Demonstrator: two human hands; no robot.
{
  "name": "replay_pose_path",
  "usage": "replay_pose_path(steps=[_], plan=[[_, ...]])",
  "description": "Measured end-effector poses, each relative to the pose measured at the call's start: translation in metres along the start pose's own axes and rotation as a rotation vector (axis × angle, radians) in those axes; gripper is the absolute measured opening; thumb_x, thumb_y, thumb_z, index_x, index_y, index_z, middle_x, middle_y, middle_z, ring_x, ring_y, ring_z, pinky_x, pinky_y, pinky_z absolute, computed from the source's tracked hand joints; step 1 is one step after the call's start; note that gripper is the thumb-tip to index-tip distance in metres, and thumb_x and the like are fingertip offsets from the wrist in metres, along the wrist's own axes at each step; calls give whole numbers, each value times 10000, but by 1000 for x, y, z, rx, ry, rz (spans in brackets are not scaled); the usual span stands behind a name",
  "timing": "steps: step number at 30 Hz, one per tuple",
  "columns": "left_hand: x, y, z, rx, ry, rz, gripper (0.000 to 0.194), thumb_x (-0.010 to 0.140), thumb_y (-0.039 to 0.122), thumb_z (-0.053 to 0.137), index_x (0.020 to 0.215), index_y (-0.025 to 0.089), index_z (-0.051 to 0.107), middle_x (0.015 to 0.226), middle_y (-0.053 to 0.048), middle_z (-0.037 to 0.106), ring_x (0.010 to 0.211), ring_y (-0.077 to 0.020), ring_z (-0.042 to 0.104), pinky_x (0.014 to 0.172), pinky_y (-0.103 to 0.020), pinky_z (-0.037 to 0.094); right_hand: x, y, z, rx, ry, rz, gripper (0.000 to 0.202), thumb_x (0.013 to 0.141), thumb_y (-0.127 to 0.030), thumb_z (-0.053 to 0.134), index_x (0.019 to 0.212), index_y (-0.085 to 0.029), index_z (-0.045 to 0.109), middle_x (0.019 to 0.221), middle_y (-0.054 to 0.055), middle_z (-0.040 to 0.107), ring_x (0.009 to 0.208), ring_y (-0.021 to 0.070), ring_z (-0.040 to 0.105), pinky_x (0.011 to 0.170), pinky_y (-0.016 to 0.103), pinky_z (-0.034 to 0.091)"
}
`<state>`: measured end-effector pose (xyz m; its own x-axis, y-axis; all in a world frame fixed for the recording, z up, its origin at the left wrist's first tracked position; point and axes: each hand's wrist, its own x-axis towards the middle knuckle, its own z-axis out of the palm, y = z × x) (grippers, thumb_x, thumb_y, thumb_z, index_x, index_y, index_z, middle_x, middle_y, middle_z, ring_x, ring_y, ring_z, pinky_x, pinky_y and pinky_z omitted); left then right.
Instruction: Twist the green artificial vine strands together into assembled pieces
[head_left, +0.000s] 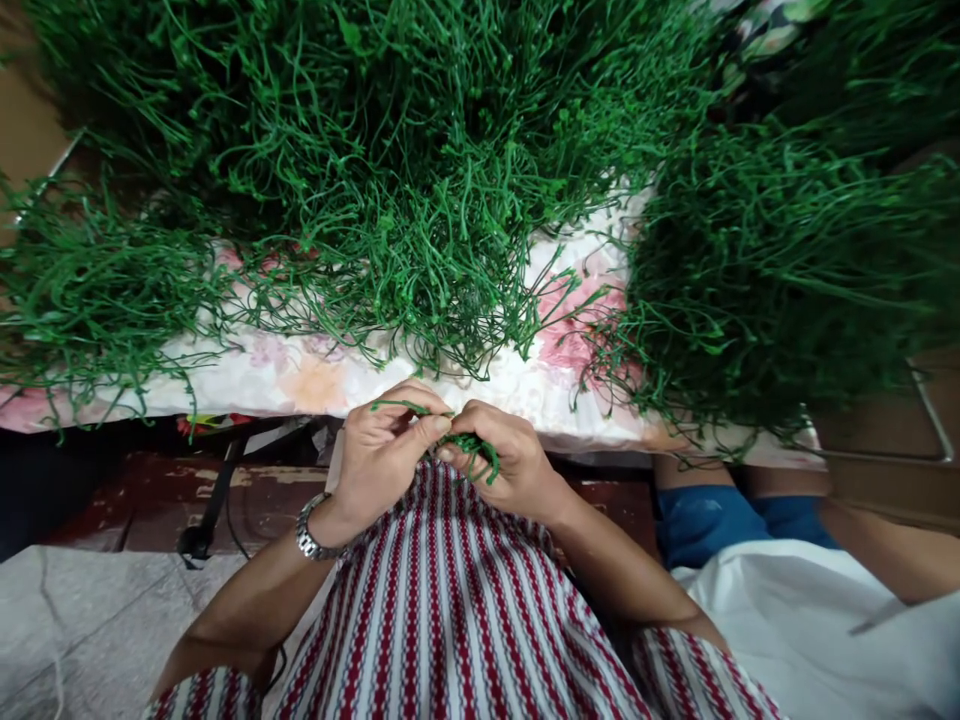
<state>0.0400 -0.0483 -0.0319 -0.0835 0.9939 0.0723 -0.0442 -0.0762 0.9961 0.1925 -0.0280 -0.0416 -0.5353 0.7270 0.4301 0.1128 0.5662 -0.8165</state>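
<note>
My left hand (382,450), with a silver watch on its wrist, is closed, thumb and fingers pinching a thin green stem (400,404). My right hand (517,460) is curled around a small bunch of green stems (480,457). The fingertips of both hands meet in front of my striped shirt, just off the table's near edge. Whether the stems are plastic or real I cannot tell for certain, though they look like artificial plant stems. Beyond my hands, a large pile of similar stems (427,170) spreads over the table.
A floral cloth (495,395) covers the table. Smaller stem heaps lie at the left (105,290) and right (772,270). Another person sits close on my right, with blue shorts (712,515) and a white garment (810,620) showing. Dark red wood (150,500) is below the table.
</note>
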Motion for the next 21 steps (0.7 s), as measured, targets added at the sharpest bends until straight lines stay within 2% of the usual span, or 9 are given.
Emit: replay_pose_path(steps=[3,7,13,15,17,18,21], plan=[[-2,-5,3,-97,67,-62,64,713,196,689,686,169,638,632,8,582,610,-112,526,569,-220,417,1,-3,0,-37,-35,-40,64,871,-175,502,810,-158,510,669,-3,481,618,103,465,590,221,380],[-7,-7,9,-142,135,-58,53,718,173,682,701,173,631,617,26,565,575,-89,499,538,-198,393,2,-6,0,-103,-56,-76,99,860,-157,437,769,-175,473,636,0,452,609,119,442,568,234,363],[-2,-6,7,69,240,73,66,729,157,644,667,158,620,601,25,575,524,-79,510,490,-187,404,-1,-12,14,-32,-25,28,72,807,-141,419,751,-183,438,617,-25,406,527,90,381,487,222,318],[7,-4,0,91,348,138,91,732,107,615,658,159,616,593,34,563,496,-66,504,469,-180,396,-4,-15,19,58,-62,-36,85,791,-136,424,725,-188,433,588,-36,401,508,83,378,469,217,307],[16,-2,-8,14,495,250,112,713,61,605,684,169,619,580,49,541,477,-63,501,458,-182,398,-5,-17,19,120,-97,-94,103,788,-130,433,705,-191,432,578,-36,419,509,81,395,468,218,312],[19,0,-12,-22,522,292,116,702,56,613,701,171,626,593,48,548,481,-67,508,462,-189,408,-5,-17,16,129,-94,-91,100,791,-128,435,712,-189,438,587,-32,435,519,82,406,474,219,322],[22,4,-15,-17,328,194,99,687,74,651,730,164,653,636,26,595,520,-89,555,499,-211,442,0,-13,-3,101,-25,18,61,797,-125,469,768,-179,473,649,-9,475,566,93,441,520,232,382]])
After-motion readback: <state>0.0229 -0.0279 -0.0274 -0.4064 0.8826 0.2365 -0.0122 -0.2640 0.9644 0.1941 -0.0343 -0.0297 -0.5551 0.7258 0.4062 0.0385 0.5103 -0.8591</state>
